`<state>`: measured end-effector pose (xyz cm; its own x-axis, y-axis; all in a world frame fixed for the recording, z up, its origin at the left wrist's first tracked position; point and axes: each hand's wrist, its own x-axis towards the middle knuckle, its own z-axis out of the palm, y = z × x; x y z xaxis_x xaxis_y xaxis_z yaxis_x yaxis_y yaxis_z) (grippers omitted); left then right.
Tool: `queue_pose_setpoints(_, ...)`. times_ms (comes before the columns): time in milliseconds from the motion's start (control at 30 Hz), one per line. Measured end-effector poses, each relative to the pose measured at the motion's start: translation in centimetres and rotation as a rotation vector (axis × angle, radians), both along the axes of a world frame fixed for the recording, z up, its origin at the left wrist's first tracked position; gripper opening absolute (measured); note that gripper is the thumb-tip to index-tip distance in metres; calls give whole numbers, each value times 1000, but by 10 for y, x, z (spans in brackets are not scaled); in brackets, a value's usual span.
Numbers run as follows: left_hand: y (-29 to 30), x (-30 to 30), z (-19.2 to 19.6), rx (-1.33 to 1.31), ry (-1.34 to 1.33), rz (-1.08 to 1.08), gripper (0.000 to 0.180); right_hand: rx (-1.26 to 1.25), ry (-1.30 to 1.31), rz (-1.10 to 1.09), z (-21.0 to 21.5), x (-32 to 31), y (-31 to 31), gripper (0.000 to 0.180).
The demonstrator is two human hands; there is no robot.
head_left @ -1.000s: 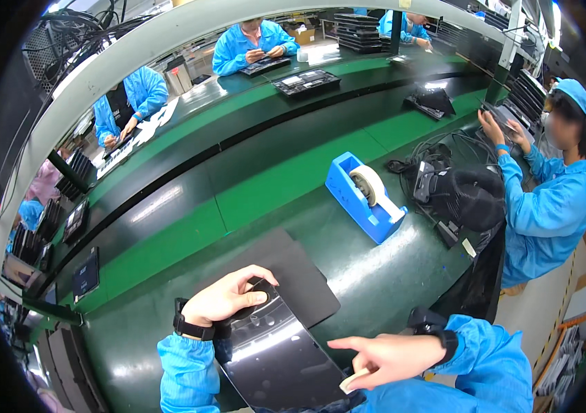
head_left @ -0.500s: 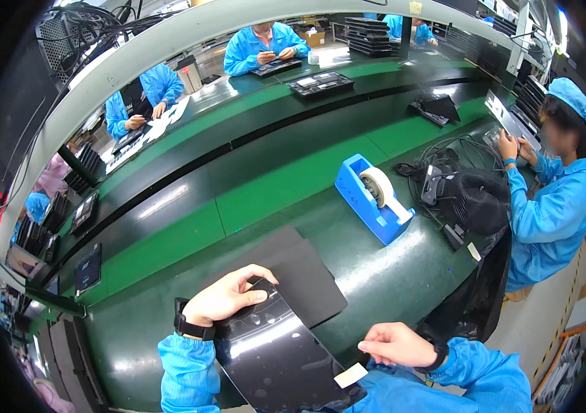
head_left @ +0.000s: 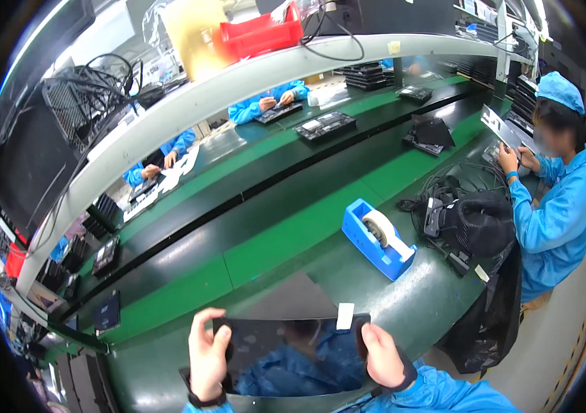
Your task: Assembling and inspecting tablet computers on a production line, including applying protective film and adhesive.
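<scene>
Two hands on one glossy black rectangular panel [head_left: 293,354], lifted clear of the green tabletop [head_left: 403,303]!

Left hand [head_left: 208,354] clamps the panel's left short edge, thumb over the front face, fingers wrapped behind; right hand [head_left: 384,354] grips the right short edge the same way. So the panel hangs between both hands, tilted up toward the camera, mirror-bright, with a small white paper tab [head_left: 345,316] sticking up from its top edge. Just beyond the panel lies a dark grey flat mat [head_left: 293,301]; further beyond and to the right of it sits a blue plastic tape dispenser with a white roll [head_left: 379,239]. My read: thin, stiff, fairly light, slick and easily smudged or cracked, so edge grips like these look like the safe hold, off the shiny face.
</scene>
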<state>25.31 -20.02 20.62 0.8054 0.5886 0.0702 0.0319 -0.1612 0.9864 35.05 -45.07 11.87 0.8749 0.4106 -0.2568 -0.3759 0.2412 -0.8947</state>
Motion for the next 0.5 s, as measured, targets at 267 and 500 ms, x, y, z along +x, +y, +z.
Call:
queue_pose_setpoints(267,-47,-14,-4,-42,-118,217,34,-43,-119,133,-7,42,0,26)
queue_pose_setpoints(500,-39,-19,-33,-208,-39,272,20,11,-191,103,3,53,6,19)
